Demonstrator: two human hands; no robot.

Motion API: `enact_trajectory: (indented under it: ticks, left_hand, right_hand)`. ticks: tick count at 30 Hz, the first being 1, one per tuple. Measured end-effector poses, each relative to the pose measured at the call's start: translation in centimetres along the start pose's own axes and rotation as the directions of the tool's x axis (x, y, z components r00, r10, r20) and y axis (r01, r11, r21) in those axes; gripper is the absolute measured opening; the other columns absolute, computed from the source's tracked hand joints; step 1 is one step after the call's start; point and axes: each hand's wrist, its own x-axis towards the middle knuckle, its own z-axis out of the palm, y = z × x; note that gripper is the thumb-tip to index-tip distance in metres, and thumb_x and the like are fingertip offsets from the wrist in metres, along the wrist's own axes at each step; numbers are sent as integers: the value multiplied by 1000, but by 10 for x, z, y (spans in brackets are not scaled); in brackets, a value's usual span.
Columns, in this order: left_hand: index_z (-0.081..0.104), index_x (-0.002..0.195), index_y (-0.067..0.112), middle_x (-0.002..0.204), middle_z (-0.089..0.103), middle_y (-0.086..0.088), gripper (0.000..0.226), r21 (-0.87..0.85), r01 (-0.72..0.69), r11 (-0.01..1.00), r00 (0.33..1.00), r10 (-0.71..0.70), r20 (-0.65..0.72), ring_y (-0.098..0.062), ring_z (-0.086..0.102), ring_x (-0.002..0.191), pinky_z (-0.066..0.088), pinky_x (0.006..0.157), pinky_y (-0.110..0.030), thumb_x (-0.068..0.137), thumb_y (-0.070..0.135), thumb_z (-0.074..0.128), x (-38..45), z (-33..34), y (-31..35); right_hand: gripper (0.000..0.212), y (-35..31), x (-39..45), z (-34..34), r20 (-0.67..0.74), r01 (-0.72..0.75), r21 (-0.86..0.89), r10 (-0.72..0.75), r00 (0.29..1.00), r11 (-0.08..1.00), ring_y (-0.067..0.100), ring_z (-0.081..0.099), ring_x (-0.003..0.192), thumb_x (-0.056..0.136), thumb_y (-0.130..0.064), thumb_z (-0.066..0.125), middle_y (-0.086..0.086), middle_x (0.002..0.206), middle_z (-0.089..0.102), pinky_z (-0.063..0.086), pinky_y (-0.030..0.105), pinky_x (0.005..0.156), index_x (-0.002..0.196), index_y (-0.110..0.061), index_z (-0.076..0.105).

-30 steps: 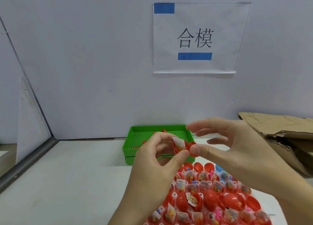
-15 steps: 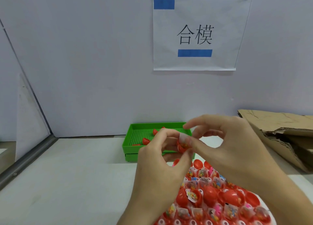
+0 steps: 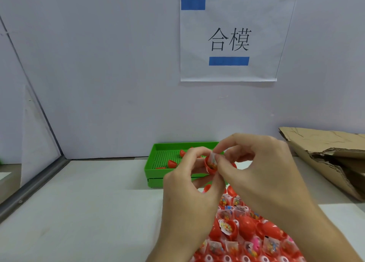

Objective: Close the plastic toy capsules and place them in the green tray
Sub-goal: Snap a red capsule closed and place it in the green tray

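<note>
I see both hands on one red capsule [image 3: 211, 165] w/ packet inside: left hand [image 3: 189, 184] grips it, right hand [image 3: 262, 172] pinches it, in front of green tray [image 3: 158, 161].

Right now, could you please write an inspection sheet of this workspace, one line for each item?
Surface: white tabletop.
Job's things: green perforated plastic tray holding a few red pieces; red plastic capsule with a small packet held open; heap of open red capsules nearest the camera.
Clutter: torn brown cardboard, right.
Grippers: left hand and right hand both pinch the capsule.
Cables: nothing seen.
Surroundings: pale wall, paper sign.
</note>
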Motion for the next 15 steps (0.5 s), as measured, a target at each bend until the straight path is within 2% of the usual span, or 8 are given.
enact_trajectory:
  ticks: [7, 15]
  left_hand:
    - [68, 93, 33, 86, 72, 11, 16, -28, -5, 1000, 1000, 4, -24, -7, 71, 84, 59, 68, -18, 88, 18, 73, 0, 1, 1]
    - [71, 99, 33, 93, 74, 10, 20, -93, -8, 996, 1000, 10, 26, -12, 71, 95, 60, 73, -23, 88, 16, 72, 2, -3, -1]
  right_hand:
    - [10, -3, 1, -4, 34, 14, -14, -13, 999, 1000, -8, 65, 79, 75, -34, 67, -26, 68, 69, 45, 3, 72, 72, -37, 76]
    - [12, -2, 2, -5, 16, 35, -17, -34, 999, 999, -12, 63, 77, 77, -26, 72, -28, 67, 69, 43, -1, 68, 77, -36, 79]
